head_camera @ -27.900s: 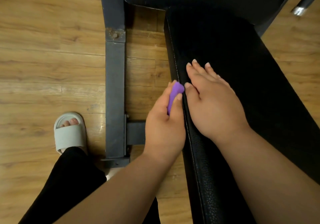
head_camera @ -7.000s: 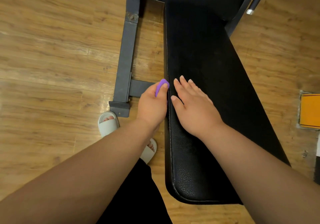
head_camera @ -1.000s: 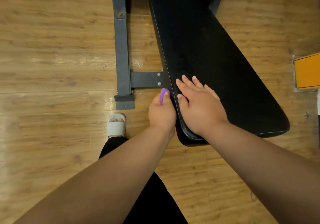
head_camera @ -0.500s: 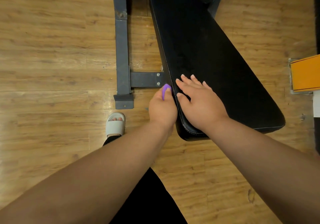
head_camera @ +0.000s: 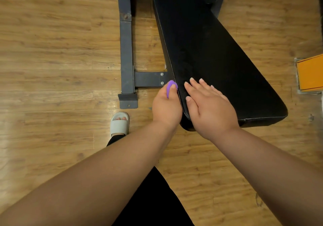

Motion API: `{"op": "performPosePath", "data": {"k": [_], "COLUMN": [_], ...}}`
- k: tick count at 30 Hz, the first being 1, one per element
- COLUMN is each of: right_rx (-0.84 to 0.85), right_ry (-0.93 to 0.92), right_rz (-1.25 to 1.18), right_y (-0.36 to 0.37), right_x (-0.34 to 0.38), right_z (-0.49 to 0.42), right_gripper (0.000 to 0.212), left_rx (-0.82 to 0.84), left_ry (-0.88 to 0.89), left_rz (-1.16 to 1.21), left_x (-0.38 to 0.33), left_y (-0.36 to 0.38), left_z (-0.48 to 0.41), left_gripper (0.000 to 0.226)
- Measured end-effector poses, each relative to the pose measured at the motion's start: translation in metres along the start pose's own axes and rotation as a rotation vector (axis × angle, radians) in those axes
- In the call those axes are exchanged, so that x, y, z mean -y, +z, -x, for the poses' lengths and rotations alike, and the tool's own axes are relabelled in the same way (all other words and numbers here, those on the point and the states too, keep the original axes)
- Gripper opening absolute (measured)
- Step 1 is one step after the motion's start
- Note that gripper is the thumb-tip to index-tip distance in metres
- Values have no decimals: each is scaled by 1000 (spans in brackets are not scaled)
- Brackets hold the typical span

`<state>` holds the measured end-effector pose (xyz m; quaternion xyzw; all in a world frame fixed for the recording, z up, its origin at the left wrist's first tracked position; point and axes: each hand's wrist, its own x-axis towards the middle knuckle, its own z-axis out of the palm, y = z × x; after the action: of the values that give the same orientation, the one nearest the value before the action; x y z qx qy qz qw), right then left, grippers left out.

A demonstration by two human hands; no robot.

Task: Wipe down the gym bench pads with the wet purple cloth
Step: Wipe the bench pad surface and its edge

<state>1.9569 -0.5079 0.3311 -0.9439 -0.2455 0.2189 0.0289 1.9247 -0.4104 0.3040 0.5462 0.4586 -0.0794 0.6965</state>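
left hand [head_camera: 167,107] gripping purple cloth [head_camera: 170,86] is wiping the left edge of bench pad [head_camera: 218,60], flat open right hand [head_camera: 209,108] bracing on top; near corner likely following.

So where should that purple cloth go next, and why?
Probably the left hand should slide the purple cloth along the side edge of the bench pad and round its near corner. The cloth is pressed against that left edge close to the end, and the right hand lies flat on top.
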Motion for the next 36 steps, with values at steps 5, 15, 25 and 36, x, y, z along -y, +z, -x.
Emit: {"op": "performPosePath", "data": {"k": [5,15,25,36], "right_rx": [-101,-261,-362,-389], "right_ry": [-18,-76,-129,-122], "right_rz": [-31,-61,-50,-73], "right_y": [5,14,19,21], "right_x": [-1,-4,-4,-4], "right_z": [2,5,7,7], "right_gripper": [56,56,51,51], "left_rx": [20,-21,-42,-37], "left_ry": [89,133,79,46], "left_rz": [-48,-65,42,116], "left_x": [17,25,25,31], "left_y": [-4,1,3,2], "left_z": [31,35,34,32], "left_gripper": [39,40,29,19]}}
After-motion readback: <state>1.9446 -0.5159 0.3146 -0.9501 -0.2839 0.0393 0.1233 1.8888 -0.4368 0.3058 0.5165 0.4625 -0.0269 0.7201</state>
